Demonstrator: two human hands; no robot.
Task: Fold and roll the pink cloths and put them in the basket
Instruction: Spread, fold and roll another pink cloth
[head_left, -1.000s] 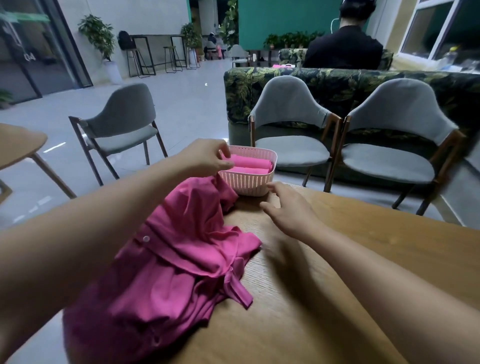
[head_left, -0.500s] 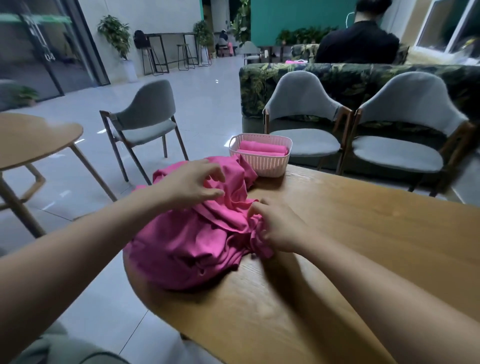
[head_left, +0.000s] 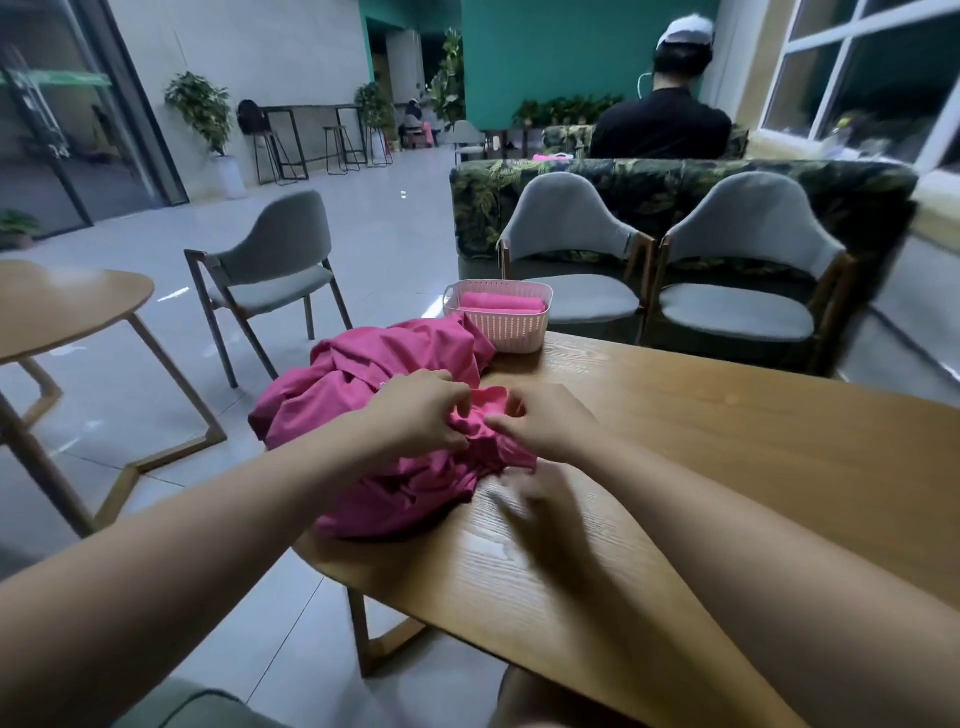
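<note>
the person's left hand (head_left: 423, 410) and right hand (head_left: 545, 421) are both pinching folds of the pink cloth (head_left: 363, 395), fingers curled into a soft, matte, crumpled heap that is lying at the rounded left edge of the grained wooden table (head_left: 727, 467), just beside the perforated plastic basket (head_left: 498, 325). part is overhanging, so a careless tug is likely risking a slide to the floor, or nudging the light basket holding the rolled cloths (head_left: 501, 303).
</note>
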